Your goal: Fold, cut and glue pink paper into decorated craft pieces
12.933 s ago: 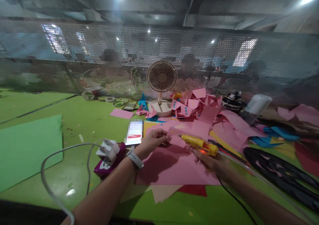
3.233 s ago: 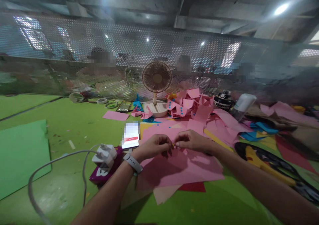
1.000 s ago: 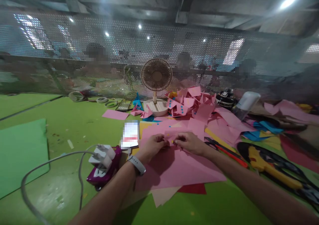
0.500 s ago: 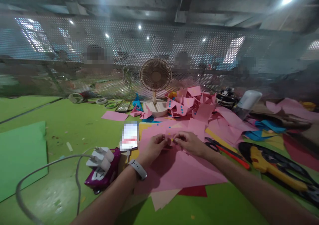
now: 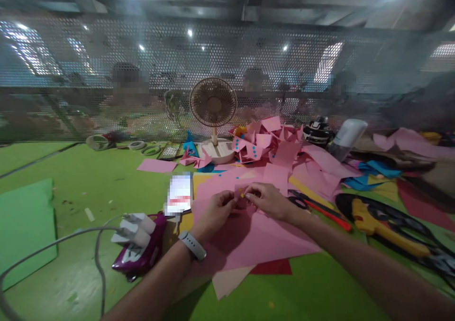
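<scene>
Between my hands is a small piece of pink paper (image 5: 240,189), held above a large pink sheet (image 5: 249,250). My left hand (image 5: 219,211), with a grey band (image 5: 192,245) on its wrist, pinches the paper's left side. My right hand (image 5: 266,198) has its fingertips closed together at the paper's right side, against a tiny yellow piece (image 5: 242,195). Whether that piece is stuck to the paper or held in the fingers I cannot tell. Under the large sheet, red paper (image 5: 273,267) and pale paper (image 5: 229,281) stick out.
A fan (image 5: 213,104) stands behind, beside a heap of folded pink paper (image 5: 265,138). Left are a phone (image 5: 179,193) and a purple power strip (image 5: 138,259) with a cable. Scissors (image 5: 298,200), a red-handled tool (image 5: 330,216) and yellow-handled pliers (image 5: 387,231) lie right.
The whole scene has shifted slightly left in view as the head turned. My right fingertips have shifted slightly at the small paper; both hands stay in nearly the same place.
</scene>
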The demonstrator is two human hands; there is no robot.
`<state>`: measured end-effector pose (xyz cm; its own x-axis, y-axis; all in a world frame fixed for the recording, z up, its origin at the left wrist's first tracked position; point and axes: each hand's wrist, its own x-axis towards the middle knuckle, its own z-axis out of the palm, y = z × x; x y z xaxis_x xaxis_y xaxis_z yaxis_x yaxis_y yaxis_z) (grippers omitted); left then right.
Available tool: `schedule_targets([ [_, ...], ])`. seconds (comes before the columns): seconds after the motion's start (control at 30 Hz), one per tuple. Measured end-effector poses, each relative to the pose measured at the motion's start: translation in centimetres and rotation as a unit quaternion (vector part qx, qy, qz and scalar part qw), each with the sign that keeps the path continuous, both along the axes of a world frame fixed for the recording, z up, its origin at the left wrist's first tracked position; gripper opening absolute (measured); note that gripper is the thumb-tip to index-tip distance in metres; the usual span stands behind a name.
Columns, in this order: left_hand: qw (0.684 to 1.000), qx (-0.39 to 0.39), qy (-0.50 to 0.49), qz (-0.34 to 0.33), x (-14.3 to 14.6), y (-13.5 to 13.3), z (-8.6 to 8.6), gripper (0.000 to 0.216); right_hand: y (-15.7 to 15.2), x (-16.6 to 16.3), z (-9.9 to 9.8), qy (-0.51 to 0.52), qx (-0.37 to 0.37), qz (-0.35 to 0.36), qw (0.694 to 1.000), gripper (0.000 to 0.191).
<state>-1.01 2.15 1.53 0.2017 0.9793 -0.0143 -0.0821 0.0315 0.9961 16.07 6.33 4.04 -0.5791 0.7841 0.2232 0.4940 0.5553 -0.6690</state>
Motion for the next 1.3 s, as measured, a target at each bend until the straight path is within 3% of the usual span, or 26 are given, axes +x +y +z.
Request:
schedule_targets([
  [0.37, 1.000, 0.003, 0.021, 0.002, 0.0, -0.2, -0.1, 0.025, -0.2, 0.0, 0.2, -0.027, 0.016, -0.017, 0.999, 0.016],
  [0.7, 1.000, -0.006, 0.016, 0.024, 0.4, -0.1, -0.6, 0.022, -0.1, -0.2, -0.8, -0.025, 0.040, -0.020, 0.999, 0.015],
  [1.3, 0.993, 0.046, 0.109, 0.028, 0.2, -0.1, -0.7, 0.024, -0.3, -0.5, -1.3, -0.063, 0.065, -0.047, 0.995, 0.013],
])
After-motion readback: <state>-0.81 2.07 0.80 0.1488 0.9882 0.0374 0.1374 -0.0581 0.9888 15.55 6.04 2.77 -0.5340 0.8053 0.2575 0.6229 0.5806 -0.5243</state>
